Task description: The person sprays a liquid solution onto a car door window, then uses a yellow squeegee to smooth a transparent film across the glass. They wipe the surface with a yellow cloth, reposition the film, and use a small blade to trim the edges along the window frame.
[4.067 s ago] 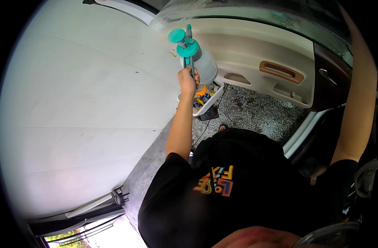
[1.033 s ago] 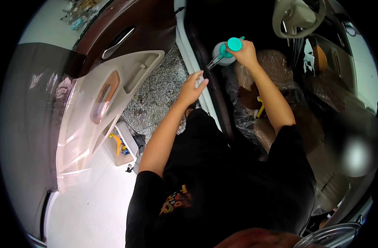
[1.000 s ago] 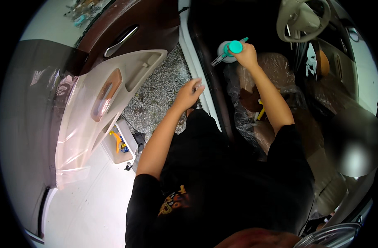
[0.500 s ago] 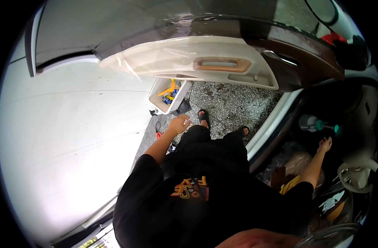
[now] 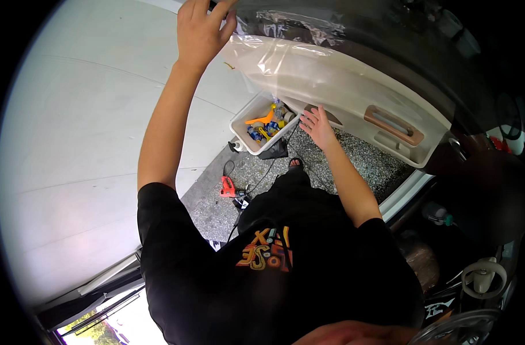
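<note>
My left hand (image 5: 204,33) is raised at the top of the view, its fingers bent round the outer edge of the open car door (image 5: 354,26). The fingertips are partly cut off by the picture's edge. Clear plastic film (image 5: 274,60) covers part of the door's cream inner panel (image 5: 343,72), which has a brown-rimmed pull handle (image 5: 393,125). My right hand (image 5: 318,127) is open, fingers spread, close to the panel's lower edge and holding nothing. Whether it touches the panel I cannot tell.
A white bin (image 5: 245,127) of bottles, tape rolls and an orange tool stands on the speckled floor. A red corded heat gun (image 5: 228,187) lies nearer me. A white wall (image 5: 95,144) is at left; the car's interior with a steering wheel (image 5: 483,278) is at right.
My left hand has risen from beside my leg to the door's edge. My right hand has come out of the car's interior to the door panel. My view has turned left.
</note>
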The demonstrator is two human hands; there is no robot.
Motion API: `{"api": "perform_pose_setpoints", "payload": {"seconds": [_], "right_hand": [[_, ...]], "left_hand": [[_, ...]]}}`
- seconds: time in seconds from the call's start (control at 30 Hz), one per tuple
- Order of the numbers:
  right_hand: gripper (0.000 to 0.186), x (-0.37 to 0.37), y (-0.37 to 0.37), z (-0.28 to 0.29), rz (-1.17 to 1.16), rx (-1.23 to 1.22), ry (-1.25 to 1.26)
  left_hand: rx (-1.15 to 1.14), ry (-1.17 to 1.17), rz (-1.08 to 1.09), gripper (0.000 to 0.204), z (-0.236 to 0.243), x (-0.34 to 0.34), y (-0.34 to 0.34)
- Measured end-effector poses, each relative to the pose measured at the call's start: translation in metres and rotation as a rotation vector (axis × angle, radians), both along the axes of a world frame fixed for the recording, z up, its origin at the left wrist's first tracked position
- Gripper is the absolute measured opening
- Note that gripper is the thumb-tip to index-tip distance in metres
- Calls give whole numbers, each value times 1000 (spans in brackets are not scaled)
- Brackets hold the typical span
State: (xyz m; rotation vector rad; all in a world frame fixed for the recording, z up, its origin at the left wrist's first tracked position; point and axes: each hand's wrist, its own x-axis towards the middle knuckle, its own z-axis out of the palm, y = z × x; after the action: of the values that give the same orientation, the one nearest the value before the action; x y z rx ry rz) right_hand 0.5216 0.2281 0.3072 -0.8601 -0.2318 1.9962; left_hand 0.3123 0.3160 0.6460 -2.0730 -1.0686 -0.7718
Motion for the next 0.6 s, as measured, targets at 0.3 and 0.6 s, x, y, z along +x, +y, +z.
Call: {"api": "perform_pose_setpoints", "payload": {"seconds": [0.3,0.6], "right_hand": [[29,-69,49,-23,-271,-220,315],[13,-63,32,-27,-319,-20,-72]], "left_hand": [[344,382,-258,33,77,-33,56],[406,438,-350,37,52,-34,81]]}}
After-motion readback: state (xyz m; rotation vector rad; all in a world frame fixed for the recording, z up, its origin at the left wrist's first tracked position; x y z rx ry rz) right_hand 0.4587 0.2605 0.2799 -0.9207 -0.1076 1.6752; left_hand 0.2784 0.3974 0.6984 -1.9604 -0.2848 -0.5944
